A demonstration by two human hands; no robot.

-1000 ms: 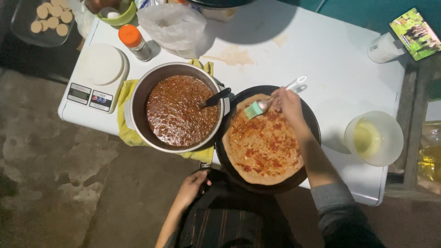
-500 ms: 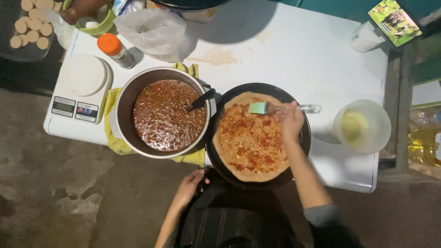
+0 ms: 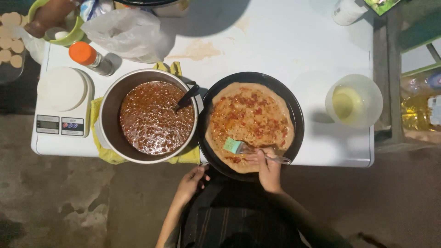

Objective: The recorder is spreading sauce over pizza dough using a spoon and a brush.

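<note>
**Brush on flatbread at the desk's near edge**

A white desk [image 3: 285,41] stood over a rough, stained concrete floor [image 3: 59,202], seen from above. At the desk's near edge sat a black round pan [image 3: 297,115] carrying a flatbread [image 3: 250,121] smeared with red sauce. The right hand [image 3: 267,171] reached over the pan's near rim, its fingers [image 3: 262,158] closed around the clear handle of a pastry brush [image 3: 239,147] — the pale green bristle head lay on the flatbread's near-left part. The left hand [image 3: 190,181] hung just off the desk's near edge, beside the pan's rim; its fingers were loosely curled and held nothing, though whether they touched the pan could not be told.

Just left of the pan, a large metal pot [image 3: 106,119] of chunky red sauce [image 3: 154,119] rested on a yellow cloth [image 3: 103,154], with a black ladle [image 3: 186,98] leaning against its right rim. At the near-left corner was a white kitchen scale [image 3: 62,108] — behind it an orange-capped bottle [image 3: 89,57] and a clear plastic bag [image 3: 126,32]. Toward the right edge stood a translucent tub [image 3: 353,101] of yellowish liquid.
</note>
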